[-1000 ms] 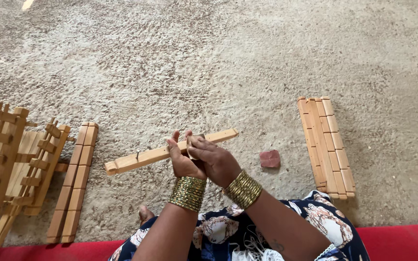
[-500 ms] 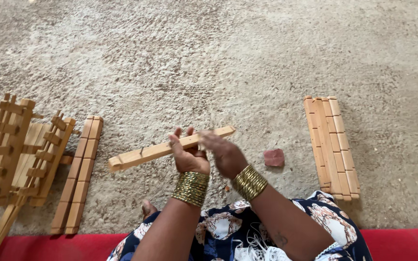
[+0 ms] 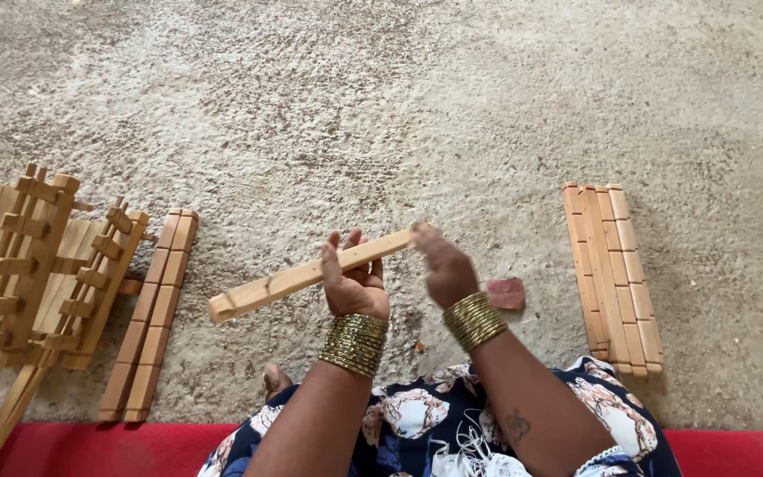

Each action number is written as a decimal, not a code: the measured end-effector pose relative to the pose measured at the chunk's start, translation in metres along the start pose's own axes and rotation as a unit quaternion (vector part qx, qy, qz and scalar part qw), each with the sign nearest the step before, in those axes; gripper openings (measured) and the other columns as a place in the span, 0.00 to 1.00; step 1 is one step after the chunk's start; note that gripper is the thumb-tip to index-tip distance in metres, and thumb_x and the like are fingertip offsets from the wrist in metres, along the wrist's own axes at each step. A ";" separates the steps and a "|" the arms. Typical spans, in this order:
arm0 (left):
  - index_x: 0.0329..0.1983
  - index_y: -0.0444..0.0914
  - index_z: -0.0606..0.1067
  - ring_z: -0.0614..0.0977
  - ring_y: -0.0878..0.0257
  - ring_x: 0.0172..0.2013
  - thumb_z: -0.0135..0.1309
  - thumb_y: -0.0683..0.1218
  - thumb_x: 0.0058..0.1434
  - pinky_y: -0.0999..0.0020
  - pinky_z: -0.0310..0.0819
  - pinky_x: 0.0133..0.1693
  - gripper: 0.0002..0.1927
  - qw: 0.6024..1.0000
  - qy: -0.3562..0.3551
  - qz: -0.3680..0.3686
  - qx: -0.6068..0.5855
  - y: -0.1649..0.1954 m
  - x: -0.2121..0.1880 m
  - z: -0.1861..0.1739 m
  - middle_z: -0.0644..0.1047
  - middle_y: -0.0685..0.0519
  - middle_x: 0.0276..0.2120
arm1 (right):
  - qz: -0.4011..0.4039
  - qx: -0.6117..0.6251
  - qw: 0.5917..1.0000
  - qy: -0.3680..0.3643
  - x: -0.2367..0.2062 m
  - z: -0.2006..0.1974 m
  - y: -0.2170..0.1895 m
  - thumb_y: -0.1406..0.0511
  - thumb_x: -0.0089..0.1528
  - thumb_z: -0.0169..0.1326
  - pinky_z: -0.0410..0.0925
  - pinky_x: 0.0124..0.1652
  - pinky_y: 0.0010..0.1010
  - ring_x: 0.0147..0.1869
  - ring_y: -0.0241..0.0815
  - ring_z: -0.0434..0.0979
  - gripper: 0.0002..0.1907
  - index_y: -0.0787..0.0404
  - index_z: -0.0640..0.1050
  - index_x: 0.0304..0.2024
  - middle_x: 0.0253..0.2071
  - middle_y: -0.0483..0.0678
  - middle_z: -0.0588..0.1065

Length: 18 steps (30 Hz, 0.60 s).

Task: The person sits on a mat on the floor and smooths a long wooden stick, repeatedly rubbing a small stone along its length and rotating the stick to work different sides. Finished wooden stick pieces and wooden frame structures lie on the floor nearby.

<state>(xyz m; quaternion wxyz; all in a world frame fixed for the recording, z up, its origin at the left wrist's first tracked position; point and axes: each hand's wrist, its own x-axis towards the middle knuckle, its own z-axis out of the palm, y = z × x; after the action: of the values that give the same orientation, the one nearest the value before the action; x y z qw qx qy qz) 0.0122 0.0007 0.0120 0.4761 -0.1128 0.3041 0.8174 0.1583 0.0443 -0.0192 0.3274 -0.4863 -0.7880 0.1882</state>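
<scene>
a notched wooden stick (image 3: 311, 276) is held up off the sandy ground (image 3: 417, 106), slanting from low on the left to high on the right. the left hand (image 3: 353, 281) is wrapped around it near the middle, palm toward the camera, fingers curled over the top edge and the thumb side pressing from below — a closed grip on the stick. the right hand (image 3: 445, 267) meets the stick at its upper right end, fingertips bunched on the tip; it looks blurred, so whether it truly pinches the end or only touches it cannot be told. both wrists carry stacks of gold bangles (image 3: 357, 343). just right of the right hand, on the ground, lies a small reddish stone (image 3: 507, 292), apart from the stick. further right of that sits a flat row of sticks (image 3: 613, 274) laid side by side, well clear of the hands. left of the held stick's lower end lie two long slats (image 3: 154, 314) touching each other, and beyond them, at the far left, an assembled wooden frame (image 3: 37, 265) with cross pegs. below the hands is the person's patterned blue cloth (image 3: 417, 424), with a red mat (image 3: 90, 449) along the bottom edge.
</scene>
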 end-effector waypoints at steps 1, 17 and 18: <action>0.52 0.43 0.72 0.82 0.56 0.43 0.53 0.54 0.63 0.55 0.77 0.51 0.17 1.000 -0.012 0.002 0.015 -0.003 0.001 -0.003 0.80 0.47 0.44 | -0.061 -0.011 0.998 0.003 -0.002 0.004 -0.010 0.73 0.69 0.39 0.79 0.45 0.28 0.64 0.48 0.76 0.18 0.60 0.78 0.53 0.62 0.52 0.74; 0.53 0.44 0.72 0.80 0.57 0.46 0.57 0.59 0.59 0.59 0.79 0.48 0.24 1.000 0.001 0.011 0.008 0.014 -0.006 0.011 0.80 0.50 0.46 | 0.147 0.034 0.986 -0.069 0.006 -0.016 0.001 0.75 0.65 0.40 0.75 0.51 0.32 0.58 0.48 0.80 0.21 0.60 0.78 0.55 0.58 0.52 0.77; 0.53 0.44 0.72 0.80 0.57 0.47 0.56 0.60 0.58 0.59 0.79 0.48 0.24 1.000 0.002 0.004 -0.001 0.014 -0.003 0.010 0.80 0.51 0.45 | 0.075 0.050 0.995 -0.033 0.004 -0.011 -0.005 0.75 0.67 0.40 0.74 0.55 0.32 0.62 0.49 0.77 0.19 0.62 0.78 0.54 0.58 0.54 0.77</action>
<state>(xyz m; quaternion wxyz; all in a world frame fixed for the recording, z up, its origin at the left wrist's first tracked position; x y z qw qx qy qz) 0.0028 -0.0009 0.0269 0.4723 -0.1136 0.3045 0.8193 0.1618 0.0457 -0.0067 0.3102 -0.5206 -0.7491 0.2678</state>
